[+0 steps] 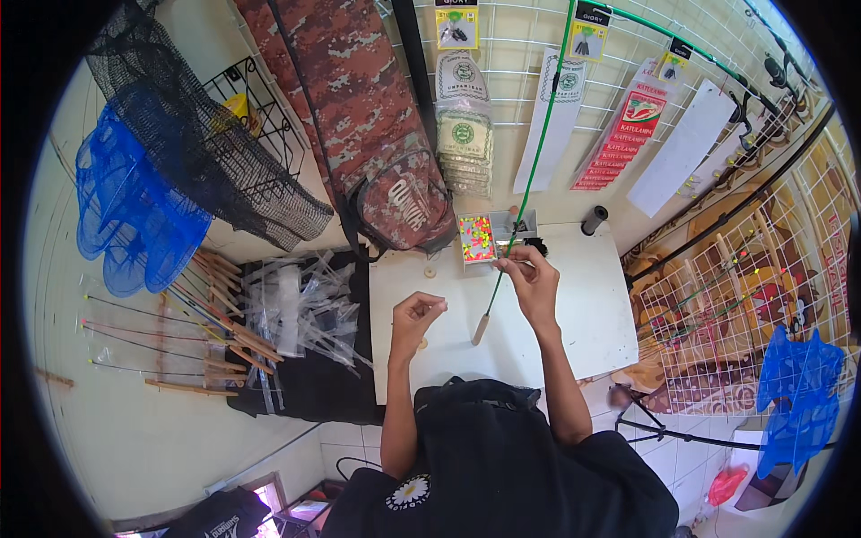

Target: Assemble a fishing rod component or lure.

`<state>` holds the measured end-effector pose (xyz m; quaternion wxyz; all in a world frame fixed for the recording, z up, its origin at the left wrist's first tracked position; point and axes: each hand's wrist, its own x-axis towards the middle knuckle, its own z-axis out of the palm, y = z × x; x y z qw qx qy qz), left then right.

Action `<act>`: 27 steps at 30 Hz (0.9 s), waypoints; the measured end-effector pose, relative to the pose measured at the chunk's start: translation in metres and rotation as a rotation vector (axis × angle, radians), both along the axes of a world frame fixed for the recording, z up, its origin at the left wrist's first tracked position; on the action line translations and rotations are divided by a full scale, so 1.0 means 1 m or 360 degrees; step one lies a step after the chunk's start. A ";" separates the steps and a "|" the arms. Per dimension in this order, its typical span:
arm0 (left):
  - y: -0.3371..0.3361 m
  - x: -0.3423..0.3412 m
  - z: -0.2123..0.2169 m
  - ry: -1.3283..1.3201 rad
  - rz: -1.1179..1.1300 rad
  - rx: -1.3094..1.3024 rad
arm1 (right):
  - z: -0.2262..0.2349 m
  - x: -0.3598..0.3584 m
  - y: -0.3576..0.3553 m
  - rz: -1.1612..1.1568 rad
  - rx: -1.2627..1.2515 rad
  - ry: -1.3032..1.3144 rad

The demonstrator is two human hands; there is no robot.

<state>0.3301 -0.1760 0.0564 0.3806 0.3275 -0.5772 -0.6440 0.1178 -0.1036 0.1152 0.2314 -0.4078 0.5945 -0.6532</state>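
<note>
A thin green fishing rod (pixel 535 170) rises from its pale handle (pixel 482 330) on the white table (pixel 574 314) and reaches up past the wall rack. My right hand (pixel 534 282) is closed in a pinch right where the rod passes. Whether its fingertips grip the rod or something fine beside it, I cannot tell. To the left, over the table, my left hand (pixel 415 325) is also pinched, apart from the rod; what it holds is too small to make out. Just beyond my right hand stands a grey compartment box (pixel 527 221) with small bright pink, yellow and green pieces (pixel 478 238).
A camouflage rod bag (pixel 359 117) leans at the back left. Packets (pixel 464 134) hang from the white wire rack (pixel 511 99). Left of the table lie plastic-wrapped short rods (pixel 300 309); blue nets (pixel 134 197) hang further left. A black cylinder (pixel 594 220) stands at the table's back right.
</note>
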 end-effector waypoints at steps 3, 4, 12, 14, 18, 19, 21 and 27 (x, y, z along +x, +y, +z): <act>0.008 0.009 -0.013 -0.0002 -0.0046 0.0075 | 0.001 0.000 0.001 -0.0016 0.0009 0.0029; 0.011 0.012 -0.022 -0.0004 -0.0051 0.0075 | 0.000 -0.001 0.002 -0.0021 0.0010 0.0027; 0.028 0.040 -0.079 -0.0154 0.0037 0.0121 | -0.001 0.001 0.002 -0.0040 -0.0016 0.0038; 0.031 0.042 -0.088 -0.0178 0.0033 0.0116 | -0.001 0.001 0.001 -0.0049 -0.0011 0.0042; 0.029 0.045 -0.096 -0.0428 0.0035 -0.0035 | -0.001 0.000 0.002 -0.0057 0.0002 0.0049; 0.029 0.045 -0.100 -0.0427 0.0034 -0.0036 | -0.001 0.000 0.002 -0.0058 0.0001 0.0050; 0.028 0.045 -0.108 -0.0665 0.0140 -0.0075 | -0.001 0.000 0.002 -0.0056 0.0005 0.0046; 0.029 0.046 -0.116 -0.0791 0.0162 -0.0125 | -0.001 0.001 0.004 -0.0073 0.0049 0.0053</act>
